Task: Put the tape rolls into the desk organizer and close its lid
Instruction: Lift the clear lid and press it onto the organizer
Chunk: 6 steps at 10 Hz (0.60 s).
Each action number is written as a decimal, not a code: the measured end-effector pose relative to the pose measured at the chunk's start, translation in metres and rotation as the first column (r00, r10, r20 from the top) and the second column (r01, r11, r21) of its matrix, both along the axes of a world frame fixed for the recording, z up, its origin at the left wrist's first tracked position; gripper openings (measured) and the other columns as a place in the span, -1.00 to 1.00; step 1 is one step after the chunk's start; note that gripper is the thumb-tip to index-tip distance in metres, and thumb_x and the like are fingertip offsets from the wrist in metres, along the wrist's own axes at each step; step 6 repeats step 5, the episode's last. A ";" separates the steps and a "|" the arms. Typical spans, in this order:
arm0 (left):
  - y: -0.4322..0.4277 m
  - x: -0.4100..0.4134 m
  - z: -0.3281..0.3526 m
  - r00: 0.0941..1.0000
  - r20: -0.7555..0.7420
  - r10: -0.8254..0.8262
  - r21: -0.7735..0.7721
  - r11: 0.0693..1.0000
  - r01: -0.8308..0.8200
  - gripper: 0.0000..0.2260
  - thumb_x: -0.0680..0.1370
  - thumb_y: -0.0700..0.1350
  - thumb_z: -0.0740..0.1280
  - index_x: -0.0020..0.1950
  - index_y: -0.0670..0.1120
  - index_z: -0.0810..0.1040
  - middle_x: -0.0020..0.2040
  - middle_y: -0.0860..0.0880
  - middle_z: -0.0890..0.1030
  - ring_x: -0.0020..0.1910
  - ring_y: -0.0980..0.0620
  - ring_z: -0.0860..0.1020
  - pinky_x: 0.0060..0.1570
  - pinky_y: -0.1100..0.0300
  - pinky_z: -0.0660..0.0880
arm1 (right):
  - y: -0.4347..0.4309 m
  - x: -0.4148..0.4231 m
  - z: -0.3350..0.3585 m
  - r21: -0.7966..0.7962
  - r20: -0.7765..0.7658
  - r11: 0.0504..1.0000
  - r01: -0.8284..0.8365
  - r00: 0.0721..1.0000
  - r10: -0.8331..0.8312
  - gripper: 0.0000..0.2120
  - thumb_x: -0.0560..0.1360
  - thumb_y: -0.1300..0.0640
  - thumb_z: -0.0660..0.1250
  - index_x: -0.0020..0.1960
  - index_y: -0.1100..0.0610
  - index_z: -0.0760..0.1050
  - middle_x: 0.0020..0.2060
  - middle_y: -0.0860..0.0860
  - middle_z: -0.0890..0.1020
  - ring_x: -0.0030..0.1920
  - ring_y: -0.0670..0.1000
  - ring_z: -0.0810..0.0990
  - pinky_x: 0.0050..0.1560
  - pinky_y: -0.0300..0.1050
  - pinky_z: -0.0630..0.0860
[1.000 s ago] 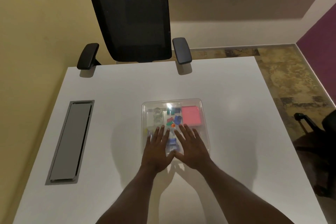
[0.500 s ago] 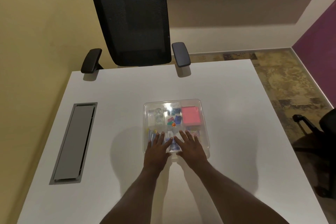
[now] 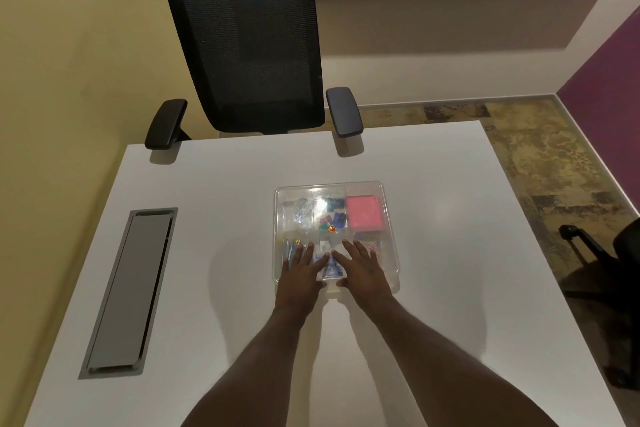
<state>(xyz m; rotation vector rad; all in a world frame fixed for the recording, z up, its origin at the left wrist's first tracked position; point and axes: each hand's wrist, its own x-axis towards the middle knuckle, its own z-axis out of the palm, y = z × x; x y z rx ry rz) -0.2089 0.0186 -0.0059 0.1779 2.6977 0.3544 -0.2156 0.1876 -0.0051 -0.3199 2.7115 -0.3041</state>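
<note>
A clear plastic desk organizer (image 3: 388,211) sits on the white desk with its transparent lid down over it. Through the lid I see a pink pad (image 3: 364,213), clear tape rolls (image 3: 302,215) at the back left and small coloured clips in the middle. My left hand (image 3: 300,273) lies flat with fingers spread on the lid's near left part. My right hand (image 3: 363,269) lies flat beside it on the near right part. Both palms reach over the organizer's front edge, and neither hand holds anything.
A grey cable hatch (image 3: 130,291) is set into the white desk (image 3: 221,204) at the left. A black mesh office chair (image 3: 247,52) stands behind the far edge. Another dark chair (image 3: 609,263) is on the floor to the right.
Both hands have slid back toward me along the lid, from its middle to its front edge. The view has shifted slightly.
</note>
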 end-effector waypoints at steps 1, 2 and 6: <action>0.000 -0.007 -0.001 1.000 -0.002 -0.006 0.001 1.000 0.006 -0.44 0.69 0.13 0.21 0.66 0.21 0.10 0.71 -0.01 -0.01 0.70 -0.09 -0.11 0.67 -0.11 -0.08 | 0.002 -0.006 -0.001 0.018 -0.007 1.000 -0.015 1.000 0.015 -0.37 0.64 -0.14 0.24 0.63 -0.12 0.06 0.66 -0.04 0.00 0.66 0.06 -0.08 0.65 0.15 -0.12; 0.000 -0.004 -0.002 1.000 -0.013 -0.013 0.006 1.000 0.013 -0.43 0.70 0.14 0.18 0.68 0.19 0.04 0.71 -0.02 -0.07 0.69 -0.11 -0.16 0.66 -0.16 -0.13 | 0.007 -0.007 0.000 0.043 -0.023 0.997 -0.069 0.997 0.070 -0.37 0.66 -0.17 0.17 0.64 -0.10 0.00 0.66 -0.02 -0.05 0.66 0.08 -0.13 0.64 0.15 -0.20; 0.013 0.023 0.012 0.993 -0.120 -0.012 -0.056 0.998 0.006 -0.44 0.74 0.14 -0.02 0.70 0.02 -0.10 0.71 0.00 -0.14 0.68 -0.05 -0.21 0.65 -0.16 -0.13 | 0.006 0.007 0.025 -0.033 -0.431 0.987 -0.157 0.893 0.128 -0.53 0.63 -0.05 0.30 0.45 0.17 0.48 0.45 0.12 0.49 0.48 0.16 0.43 0.47 0.19 0.41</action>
